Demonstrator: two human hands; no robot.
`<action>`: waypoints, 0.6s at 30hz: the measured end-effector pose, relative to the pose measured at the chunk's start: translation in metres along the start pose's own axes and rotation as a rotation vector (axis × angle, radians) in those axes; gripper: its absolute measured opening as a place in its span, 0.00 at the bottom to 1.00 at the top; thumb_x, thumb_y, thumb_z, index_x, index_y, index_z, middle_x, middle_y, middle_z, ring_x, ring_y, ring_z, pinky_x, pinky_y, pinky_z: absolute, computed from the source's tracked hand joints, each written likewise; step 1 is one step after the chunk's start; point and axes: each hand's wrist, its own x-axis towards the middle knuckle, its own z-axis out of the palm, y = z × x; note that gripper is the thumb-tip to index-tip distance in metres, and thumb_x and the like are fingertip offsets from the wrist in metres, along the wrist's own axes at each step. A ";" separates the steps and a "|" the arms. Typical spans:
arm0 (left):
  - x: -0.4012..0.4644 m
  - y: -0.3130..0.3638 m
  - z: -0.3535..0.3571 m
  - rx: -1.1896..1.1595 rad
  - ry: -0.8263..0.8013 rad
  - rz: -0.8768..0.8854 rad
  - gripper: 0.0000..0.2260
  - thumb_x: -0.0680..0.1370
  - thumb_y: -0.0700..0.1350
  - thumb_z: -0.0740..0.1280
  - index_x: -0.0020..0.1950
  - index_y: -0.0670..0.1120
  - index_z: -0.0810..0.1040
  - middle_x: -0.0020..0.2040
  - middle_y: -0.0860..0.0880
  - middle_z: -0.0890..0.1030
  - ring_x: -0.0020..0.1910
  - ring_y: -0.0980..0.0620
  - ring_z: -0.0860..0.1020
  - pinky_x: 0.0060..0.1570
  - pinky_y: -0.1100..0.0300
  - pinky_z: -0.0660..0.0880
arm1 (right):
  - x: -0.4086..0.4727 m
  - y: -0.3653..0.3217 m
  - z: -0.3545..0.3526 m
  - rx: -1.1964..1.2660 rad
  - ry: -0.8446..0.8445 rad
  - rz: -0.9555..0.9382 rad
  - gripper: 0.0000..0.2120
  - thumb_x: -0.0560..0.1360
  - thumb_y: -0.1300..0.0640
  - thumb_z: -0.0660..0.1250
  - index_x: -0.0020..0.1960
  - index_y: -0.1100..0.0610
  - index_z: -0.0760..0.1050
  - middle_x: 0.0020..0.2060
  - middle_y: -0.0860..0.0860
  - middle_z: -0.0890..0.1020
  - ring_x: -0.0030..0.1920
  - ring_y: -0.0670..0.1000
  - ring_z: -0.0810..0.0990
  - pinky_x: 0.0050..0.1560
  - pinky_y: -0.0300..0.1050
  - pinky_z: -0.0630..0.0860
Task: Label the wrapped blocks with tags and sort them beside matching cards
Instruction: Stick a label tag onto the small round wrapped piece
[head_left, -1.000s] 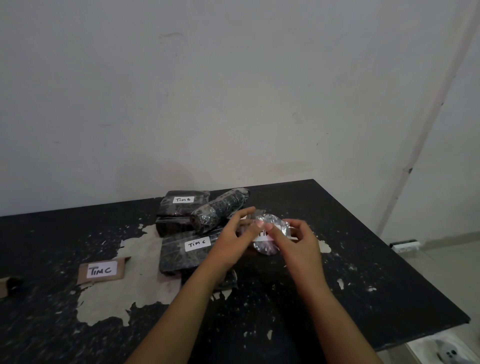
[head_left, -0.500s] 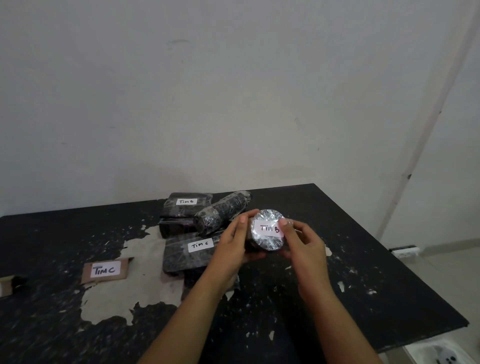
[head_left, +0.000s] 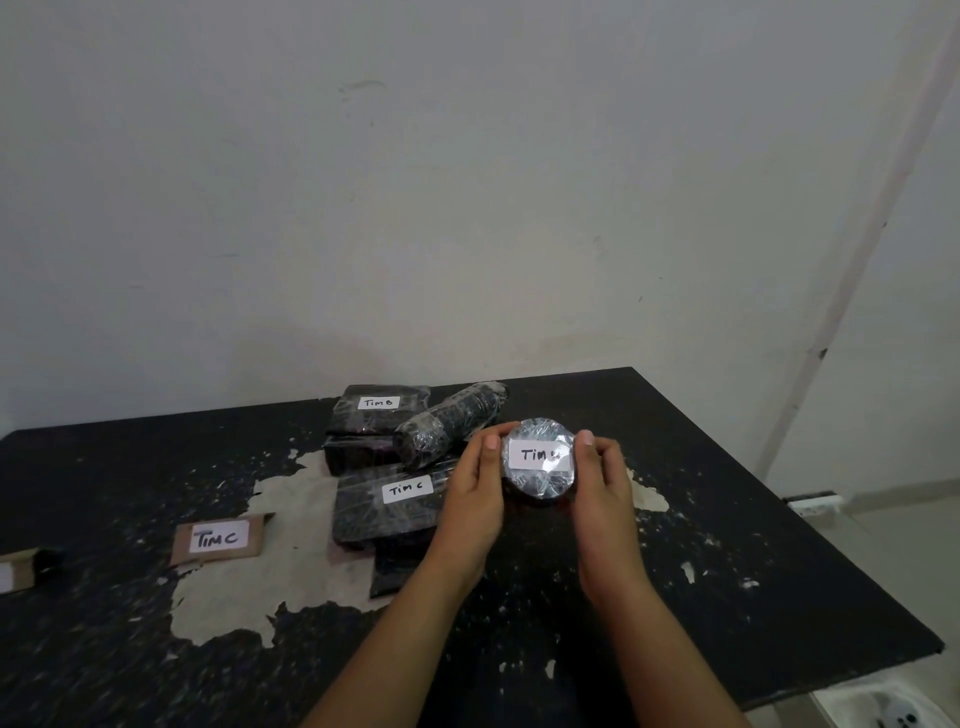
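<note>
Your table is black with pale patches where the coating has peeled. Above its middle, both your forearms reach forward. Your left hand and right hand cup a round wrapped block from either side, fingers curled round its rim, thumbs up beside its flat face, which is turned toward you. Since half a second ago you have lifted your thumbs off the white tag to the block's edges, so the tag shows whole. It reads "TIM" and a last letter blurred by the wrap.

Left of the round block lies a flat block tagged "TIM C". Behind that one is a block tagged "TIM B", with an untagged wrapped roll leaning across it. Further left lies a brown card reading "TIM C".
</note>
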 end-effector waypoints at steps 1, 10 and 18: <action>0.000 0.000 0.000 0.015 0.009 -0.006 0.15 0.90 0.52 0.57 0.65 0.57 0.84 0.60 0.54 0.88 0.62 0.53 0.85 0.60 0.54 0.84 | 0.000 0.000 0.002 0.017 0.004 0.013 0.13 0.88 0.42 0.62 0.57 0.51 0.78 0.53 0.54 0.88 0.55 0.56 0.88 0.54 0.59 0.86; 0.000 0.010 0.002 -0.062 0.030 -0.258 0.21 0.88 0.62 0.56 0.61 0.53 0.85 0.53 0.49 0.90 0.56 0.48 0.87 0.53 0.53 0.82 | -0.004 0.006 0.011 0.001 -0.031 0.034 0.12 0.90 0.44 0.59 0.55 0.52 0.72 0.50 0.54 0.85 0.49 0.51 0.84 0.48 0.49 0.80; -0.002 0.006 0.006 -0.300 0.118 -0.329 0.21 0.89 0.55 0.58 0.54 0.46 0.87 0.48 0.45 0.90 0.43 0.51 0.88 0.47 0.55 0.81 | -0.006 0.010 0.026 0.042 -0.030 0.087 0.12 0.91 0.47 0.56 0.59 0.54 0.73 0.52 0.55 0.86 0.51 0.51 0.85 0.46 0.45 0.80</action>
